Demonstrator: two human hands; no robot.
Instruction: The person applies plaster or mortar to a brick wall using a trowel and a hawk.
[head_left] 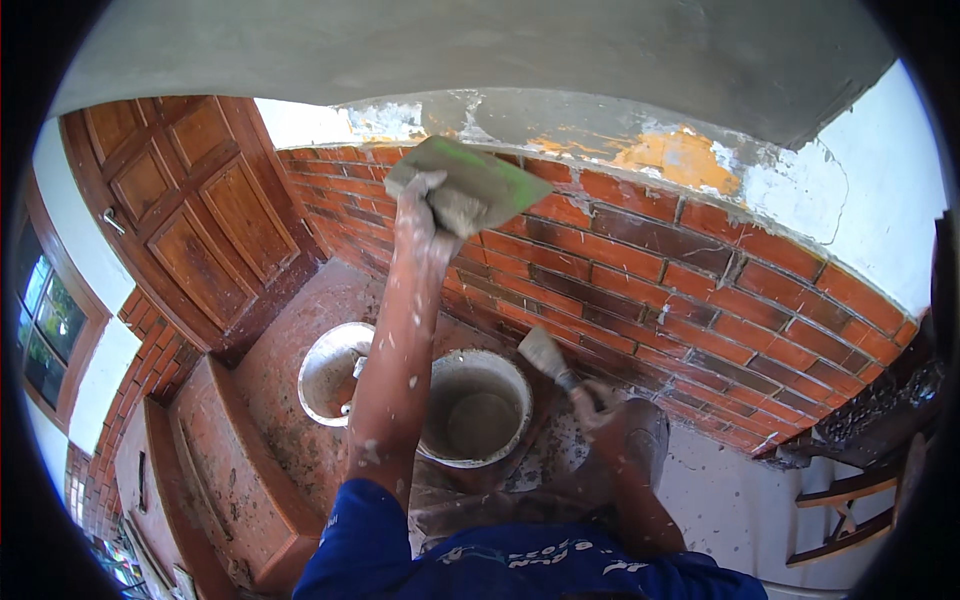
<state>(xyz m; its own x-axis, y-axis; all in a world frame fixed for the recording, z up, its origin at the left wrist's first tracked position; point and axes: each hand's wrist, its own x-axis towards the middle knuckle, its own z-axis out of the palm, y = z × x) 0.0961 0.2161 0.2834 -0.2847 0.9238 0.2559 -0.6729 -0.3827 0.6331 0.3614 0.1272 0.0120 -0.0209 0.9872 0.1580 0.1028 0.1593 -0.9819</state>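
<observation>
My left hand (428,215) is raised in front of the wall, its fingers closed round the grip of a plastering float (490,180). The float has a flat green board smeared with grey plaster and a pointed end toward the right. Lower down, my right hand (597,408) holds a flat-headed brush (543,352) by its handle, near my knee. Grey material coats the brush head, so its bristles cannot be made out. Between my arms stands a round bucket (525,400) with grey mix inside. A white bucket (312,375) is partly hidden behind my left forearm.
A red brick wall (640,275) curves across the front, below a patchy ledge (600,140) and smooth grey plaster (500,50). A wooden door (200,220) is at the left, above red steps (240,470). Wooden furniture (845,500) stands at the right.
</observation>
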